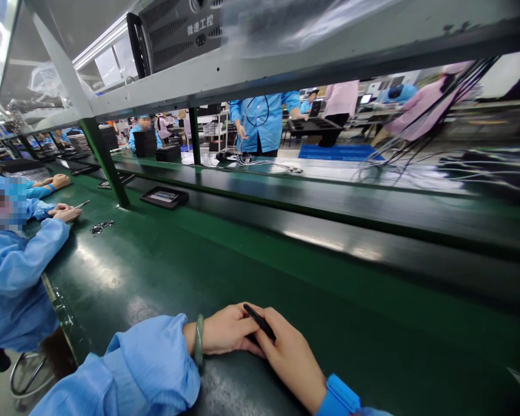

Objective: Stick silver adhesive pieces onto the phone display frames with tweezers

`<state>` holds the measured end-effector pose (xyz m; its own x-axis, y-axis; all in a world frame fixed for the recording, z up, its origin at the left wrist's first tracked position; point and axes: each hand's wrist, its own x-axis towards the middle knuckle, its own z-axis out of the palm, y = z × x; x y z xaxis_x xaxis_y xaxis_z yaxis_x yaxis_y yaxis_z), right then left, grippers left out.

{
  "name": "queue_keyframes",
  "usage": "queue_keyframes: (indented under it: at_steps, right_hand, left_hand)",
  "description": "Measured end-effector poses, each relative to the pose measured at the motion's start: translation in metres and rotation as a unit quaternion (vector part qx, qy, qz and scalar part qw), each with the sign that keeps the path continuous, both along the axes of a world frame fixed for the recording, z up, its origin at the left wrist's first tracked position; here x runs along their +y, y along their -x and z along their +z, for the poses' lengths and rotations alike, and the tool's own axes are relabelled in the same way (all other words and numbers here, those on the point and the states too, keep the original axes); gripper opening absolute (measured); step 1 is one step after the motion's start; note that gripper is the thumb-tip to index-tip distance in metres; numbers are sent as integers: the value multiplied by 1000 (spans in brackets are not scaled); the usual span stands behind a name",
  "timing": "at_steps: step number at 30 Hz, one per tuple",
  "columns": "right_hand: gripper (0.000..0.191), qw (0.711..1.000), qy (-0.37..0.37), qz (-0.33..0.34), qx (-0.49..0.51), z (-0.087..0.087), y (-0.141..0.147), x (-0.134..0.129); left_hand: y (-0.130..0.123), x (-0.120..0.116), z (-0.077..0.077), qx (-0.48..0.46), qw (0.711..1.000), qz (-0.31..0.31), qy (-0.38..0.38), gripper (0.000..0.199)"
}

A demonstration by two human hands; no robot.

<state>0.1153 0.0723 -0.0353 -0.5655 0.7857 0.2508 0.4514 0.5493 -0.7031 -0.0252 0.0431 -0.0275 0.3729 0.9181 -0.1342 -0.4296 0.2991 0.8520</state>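
Close together at the front edge of the green bench, my two hands rest against each other. A slim black pen-like tool [260,322] lies between the thumb and index finger of my right hand [292,352], which is closed on it. The tool's exact kind is not clear. My left hand [225,332], with a green bangle [199,341] on the wrist, has its fingers curled in against the right hand. Its fingertips are partly hidden, and what they hold, if anything, cannot be made out. A blue band [340,394] circles my right wrist.
A black tray-like device [164,197] lies by the conveyor belt [312,231]. Small dark parts [101,227] sit in a pile to the left, near a co-worker's hands [67,212] holding a thin tool. A green post [104,162] supports the overhead shelf [225,69]. Loose cables [433,110] hang at right.
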Motion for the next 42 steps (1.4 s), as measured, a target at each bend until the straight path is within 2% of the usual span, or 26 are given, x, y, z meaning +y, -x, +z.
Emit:
queue_keyframes:
  at_steps: [17, 26, 42]
  right_hand:
    - [32, 1000, 0, -4, -6, 4, 1, -3]
    - [31, 1000, -13, 3, -6, -4, -2, 4]
    - [28, 1000, -17, 3, -16, -2, -3, 3]
  left_hand:
    - [1, -2, 1, 4, 1000, 2, 2, 47]
    - [0, 2, 3, 5, 1000, -8, 7, 54]
    - [0, 2, 5, 14, 1000, -8, 10, 58]
